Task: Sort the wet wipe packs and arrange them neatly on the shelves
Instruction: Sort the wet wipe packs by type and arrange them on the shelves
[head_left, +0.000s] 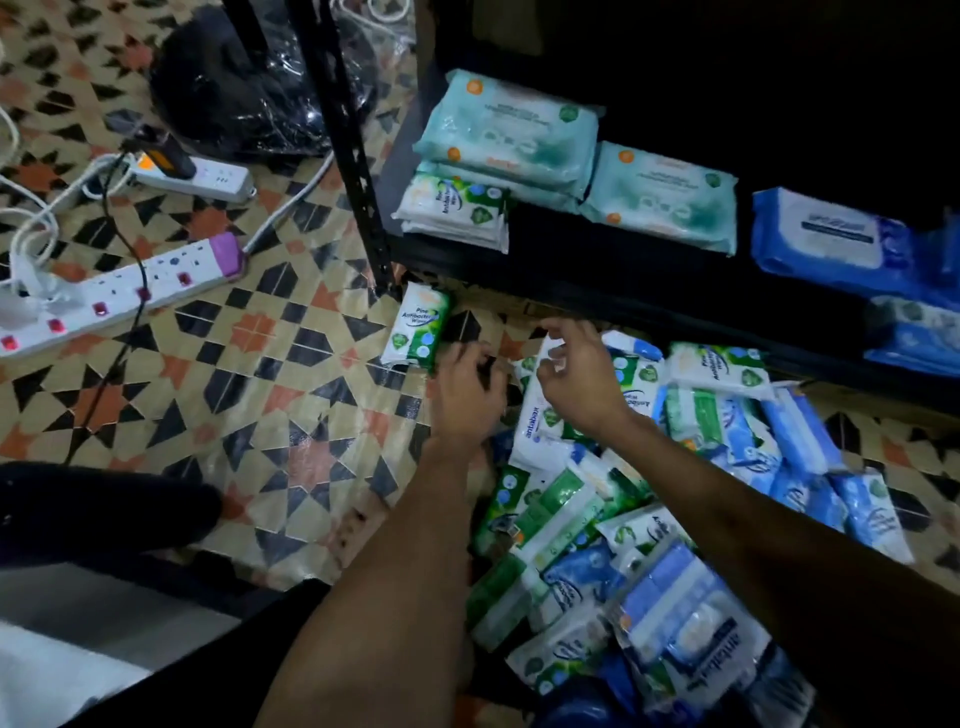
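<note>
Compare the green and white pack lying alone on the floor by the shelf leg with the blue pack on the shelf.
The green and white pack is smaller; the blue pack is bigger. The first lies on the floor, the second sits on the shelf. Both lie flat, label up.

Patterned floor, star tiles in black, orange, cream. White power strip with purple end lies on it, red switches along top. Second white power strip beyond it, black plug seated. White cables loop left of both. Black plastic bag behind second strip.
</note>
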